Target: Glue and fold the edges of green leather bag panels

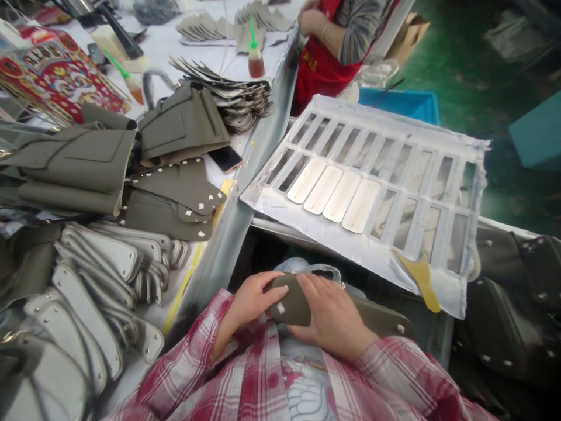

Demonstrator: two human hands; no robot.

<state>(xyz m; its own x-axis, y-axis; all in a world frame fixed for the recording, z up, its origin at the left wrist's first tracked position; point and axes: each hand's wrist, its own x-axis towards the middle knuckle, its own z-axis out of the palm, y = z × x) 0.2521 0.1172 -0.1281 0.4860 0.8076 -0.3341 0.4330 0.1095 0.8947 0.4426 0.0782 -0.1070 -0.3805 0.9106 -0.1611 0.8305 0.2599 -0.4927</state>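
Note:
Close to my body I hold a long olive-grey leather piece (291, 304) with rounded ends and small white patches near them. My left hand (254, 298) grips its left end, thumb on the top face. Across its middle lies my right hand (328, 313), fingers wrapped over the far edge and thumb on the near side. The piece's right end shows beyond my right wrist. Just past my hands hangs some clear plastic (322, 270). To the left, a heap of pale-backed strap pieces (103, 263) with metal studs spreads over the white table (135, 374).
A white slotted frame (280, 202) holds several pale oval-ended pieces (335, 196); a yellow scraper (423, 280) rests on its near edge. Olive bag panels (83, 164), a phone (225, 158) and glue bottles (255, 61) lie left. A co-worker in a red apron (319, 70) stands beyond.

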